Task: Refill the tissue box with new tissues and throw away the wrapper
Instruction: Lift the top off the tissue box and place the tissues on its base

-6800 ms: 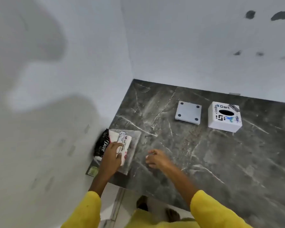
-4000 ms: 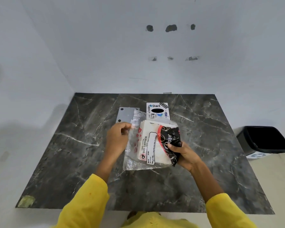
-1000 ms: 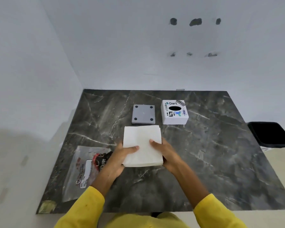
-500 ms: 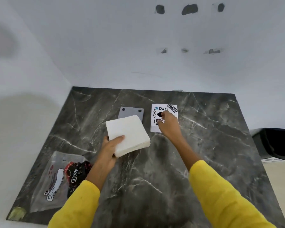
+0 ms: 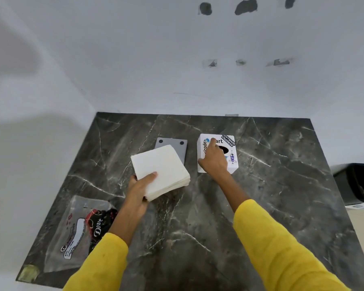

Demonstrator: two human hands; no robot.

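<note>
My left hand (image 5: 139, 191) holds a thick stack of white tissues (image 5: 161, 170) just above the dark marble table (image 5: 271, 196), thumb on top. To the right stands the white tissue box (image 5: 231, 156) with stickers and a dark oval slot. My right hand (image 5: 214, 160) grips that box from its near left side, fingers over the top. The box looks tilted, with its left edge lifted. The grey base plate (image 5: 178, 147) of the box lies flat behind the tissues, partly hidden by them. The empty clear wrapper (image 5: 80, 232) lies flat at the table's near left corner.
A black waste bin (image 5: 357, 183) stands on the floor past the table's right edge. White walls close off the table at the back and left. A small yellowish patch (image 5: 28, 274) marks the table's near left corner.
My right hand has closed further over the tissue box and tipped it. The left hand still holds the tissue stack, in about the same spot.
</note>
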